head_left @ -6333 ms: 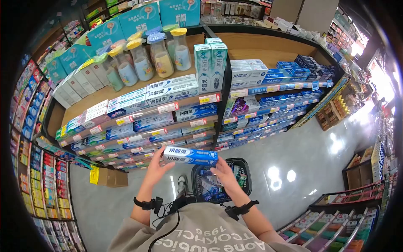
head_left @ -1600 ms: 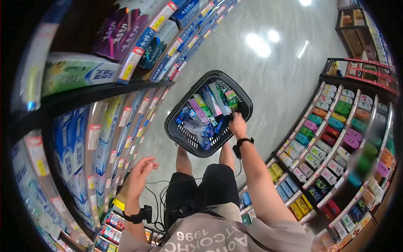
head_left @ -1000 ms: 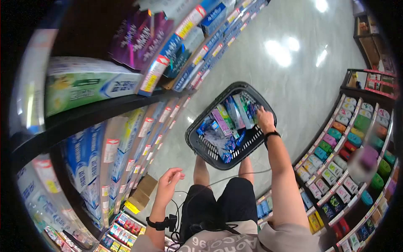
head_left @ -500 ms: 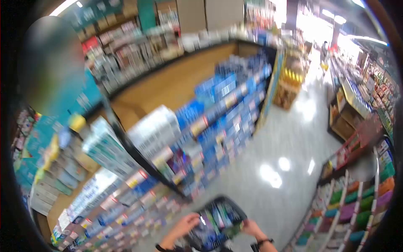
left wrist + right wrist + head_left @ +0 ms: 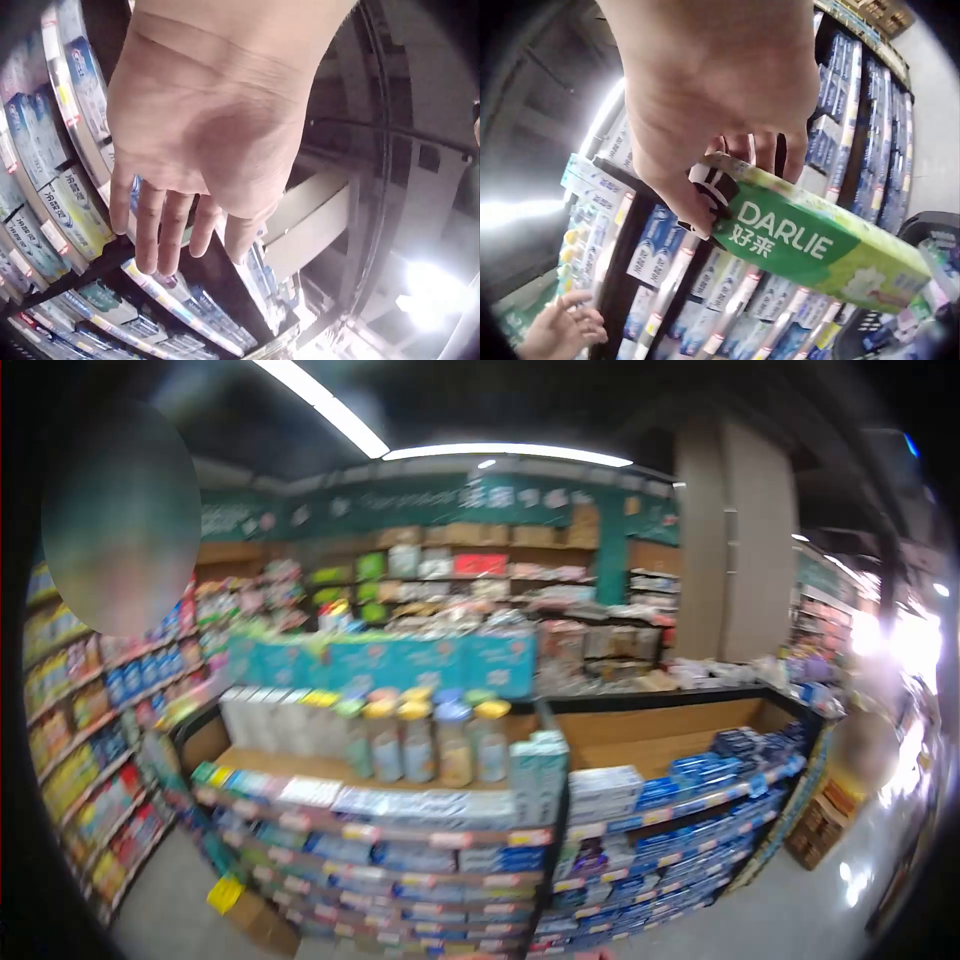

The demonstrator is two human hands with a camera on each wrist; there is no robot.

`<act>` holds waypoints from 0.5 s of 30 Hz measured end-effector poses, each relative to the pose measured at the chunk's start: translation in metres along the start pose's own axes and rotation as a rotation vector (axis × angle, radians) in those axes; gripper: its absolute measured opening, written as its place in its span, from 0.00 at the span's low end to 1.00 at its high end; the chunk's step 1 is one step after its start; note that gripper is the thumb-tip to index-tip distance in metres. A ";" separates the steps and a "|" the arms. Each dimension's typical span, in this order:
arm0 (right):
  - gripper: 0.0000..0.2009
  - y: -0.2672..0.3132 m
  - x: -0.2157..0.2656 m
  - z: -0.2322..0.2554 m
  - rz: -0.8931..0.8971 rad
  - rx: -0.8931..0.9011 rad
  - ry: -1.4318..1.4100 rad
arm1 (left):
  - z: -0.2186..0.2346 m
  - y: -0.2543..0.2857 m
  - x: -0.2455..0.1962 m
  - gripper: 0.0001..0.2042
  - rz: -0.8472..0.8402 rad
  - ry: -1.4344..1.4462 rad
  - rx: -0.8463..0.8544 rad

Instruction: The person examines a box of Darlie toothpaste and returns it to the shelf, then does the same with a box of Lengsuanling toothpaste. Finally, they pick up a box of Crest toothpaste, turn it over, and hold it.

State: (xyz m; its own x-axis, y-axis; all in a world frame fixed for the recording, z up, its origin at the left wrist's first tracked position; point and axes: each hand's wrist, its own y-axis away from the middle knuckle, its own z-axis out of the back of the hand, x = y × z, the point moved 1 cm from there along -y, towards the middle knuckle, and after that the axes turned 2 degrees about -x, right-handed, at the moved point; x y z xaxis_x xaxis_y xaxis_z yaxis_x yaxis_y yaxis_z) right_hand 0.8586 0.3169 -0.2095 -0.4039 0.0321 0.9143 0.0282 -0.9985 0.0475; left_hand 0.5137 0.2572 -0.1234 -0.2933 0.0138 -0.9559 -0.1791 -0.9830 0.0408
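My right hand (image 5: 720, 82) grips one end of a green Darlie toothpaste box (image 5: 817, 247) between thumb and fingers, in the right wrist view. The box's far end overlaps the black shopping basket (image 5: 930, 219), which has several packages in it. Palm facing the camera and fingers extended, my left hand (image 5: 202, 135) holds nothing in the left wrist view. Shelves of toothpaste boxes (image 5: 71, 206) lie beyond its fingers. Both hands are below the head view's frame or nearly so.
A two-bay shelf unit stands ahead, its top shelf (image 5: 640, 745) bearing bottles (image 5: 455, 745), white cartons (image 5: 290, 725) and toothpaste boxes (image 5: 605, 792). A black upright (image 5: 552, 830) divides the bays. A cardboard box (image 5: 262, 922) sits on the floor at left.
Earlier both hands held a blue-and-white toothpaste package, then my right hand reached into the basket. The head view has swung up from the basket to the shelves. My right hand now holds a green box.
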 end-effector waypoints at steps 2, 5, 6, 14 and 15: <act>0.30 0.002 0.066 -0.027 0.061 0.085 -0.281 | 0.019 0.015 0.022 0.19 -0.065 -0.016 -0.090; 0.30 -0.027 0.077 -0.065 0.276 0.131 -0.020 | 0.041 0.045 0.028 0.21 -0.183 -0.137 -0.253; 0.31 -0.016 0.082 -0.080 0.382 0.098 0.126 | 0.054 0.065 0.010 0.21 -0.167 -0.152 -0.280; 0.32 0.096 0.214 -0.237 0.295 0.582 -0.520 | 0.111 0.167 0.032 0.32 -0.270 -0.082 -0.499; 0.35 0.105 0.219 -0.258 0.292 0.602 -0.495 | 0.121 0.183 0.039 0.32 -0.215 -0.079 -0.467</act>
State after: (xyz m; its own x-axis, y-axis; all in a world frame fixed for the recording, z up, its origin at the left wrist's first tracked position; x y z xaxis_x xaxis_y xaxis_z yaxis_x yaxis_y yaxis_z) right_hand 0.5376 0.2077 -0.1078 0.1403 -0.0684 0.9878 0.6102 -0.7796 -0.1406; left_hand 0.3564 0.1004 -0.1179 -0.3690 0.2209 -0.9028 0.1899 -0.9329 -0.3059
